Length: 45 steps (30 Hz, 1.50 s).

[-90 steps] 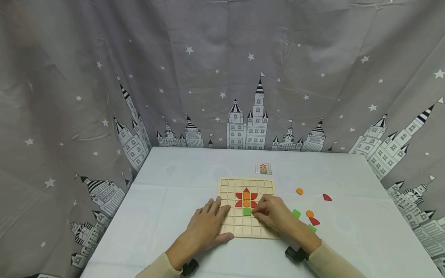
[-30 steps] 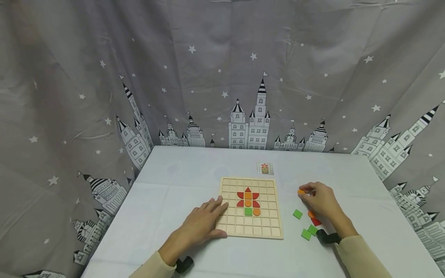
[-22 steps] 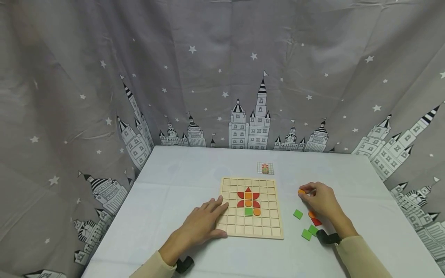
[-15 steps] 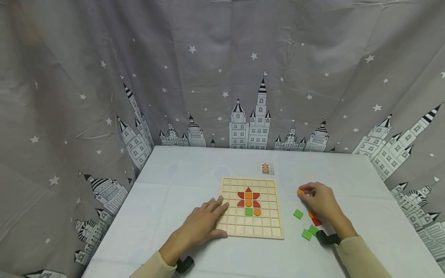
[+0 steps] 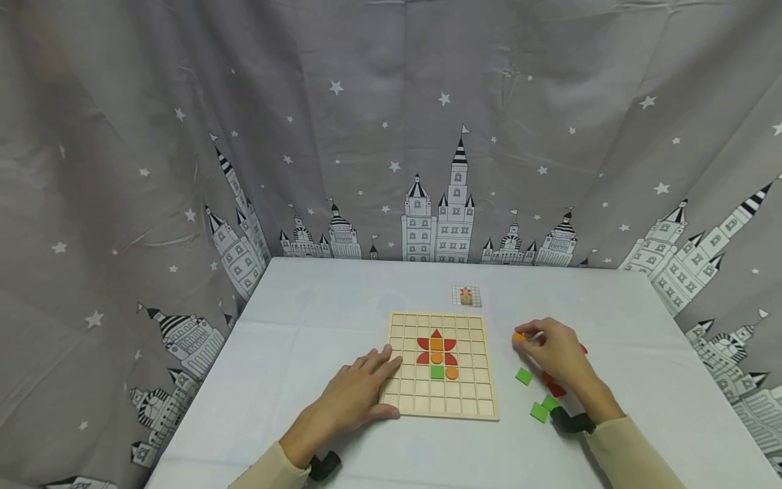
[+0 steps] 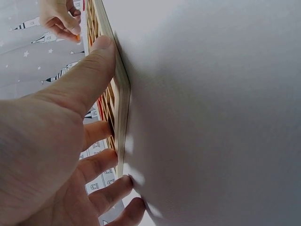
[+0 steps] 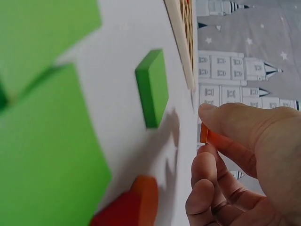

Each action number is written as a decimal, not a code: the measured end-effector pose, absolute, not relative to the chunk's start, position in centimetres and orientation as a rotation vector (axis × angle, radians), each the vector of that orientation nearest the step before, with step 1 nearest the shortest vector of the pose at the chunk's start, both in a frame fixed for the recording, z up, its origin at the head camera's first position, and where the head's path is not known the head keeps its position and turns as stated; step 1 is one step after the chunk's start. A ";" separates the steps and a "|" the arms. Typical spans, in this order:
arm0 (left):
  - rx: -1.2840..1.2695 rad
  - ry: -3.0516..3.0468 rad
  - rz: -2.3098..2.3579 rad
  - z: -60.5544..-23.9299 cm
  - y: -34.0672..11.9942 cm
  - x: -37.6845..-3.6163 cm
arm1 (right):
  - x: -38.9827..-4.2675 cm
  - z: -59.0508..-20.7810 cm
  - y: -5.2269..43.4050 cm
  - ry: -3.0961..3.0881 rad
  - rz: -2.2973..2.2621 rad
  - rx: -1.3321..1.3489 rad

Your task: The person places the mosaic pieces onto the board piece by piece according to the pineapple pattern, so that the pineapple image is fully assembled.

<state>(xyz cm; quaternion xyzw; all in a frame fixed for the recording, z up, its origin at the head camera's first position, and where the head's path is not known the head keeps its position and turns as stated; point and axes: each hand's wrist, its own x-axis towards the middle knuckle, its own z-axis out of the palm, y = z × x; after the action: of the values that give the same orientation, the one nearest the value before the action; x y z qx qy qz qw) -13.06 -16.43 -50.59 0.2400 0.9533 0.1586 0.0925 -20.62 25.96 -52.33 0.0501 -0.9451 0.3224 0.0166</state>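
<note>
My left hand (image 5: 357,390) lies with spread fingers along the left edge of a wooden grid board (image 5: 409,404), its thumb on the near corner. Between thumb and finger my right hand (image 5: 556,350) pinches an orange disc (image 7: 203,133), held just above the table to the right of the board. On the grid sit red pieces (image 5: 436,333), an orange square (image 5: 436,344), a green square (image 5: 437,372) and two orange discs, one of them (image 5: 451,373) right of the green square.
Loose green squares (image 5: 523,376) and a red quarter-circle piece (image 5: 556,389) lie below the right hand, an orange disc (image 7: 148,200) touching the red one. Another red piece (image 5: 583,348) shows behind that hand. A small pattern card (image 5: 466,296) lies beyond the board. A grey curtain (image 5: 342,136) hangs behind.
My right hand has left the board, where an orange disc now lies beside the green square. It has taken another orange disc and shifted slightly left with it. The left hand stays at the board.
</note>
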 end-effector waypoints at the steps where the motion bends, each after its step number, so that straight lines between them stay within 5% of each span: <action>1: 0.713 2.831 0.469 -50.6 -16.4 -13.0 | -20.5 -52.2 25.8 -2.934 1.008 0.166; 45: 0.702 2.823 0.476 -50.8 -16.5 -13.1 | -18.3 -51.6 15.8 -2.803 1.139 0.762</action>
<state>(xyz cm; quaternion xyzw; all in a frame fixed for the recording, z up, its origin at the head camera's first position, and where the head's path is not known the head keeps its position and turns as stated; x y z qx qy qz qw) -13.10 -16.48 -50.84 0.2370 0.9532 0.1608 0.0970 -18.27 15.84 -51.59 0.2444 -0.8983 0.3650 0.0108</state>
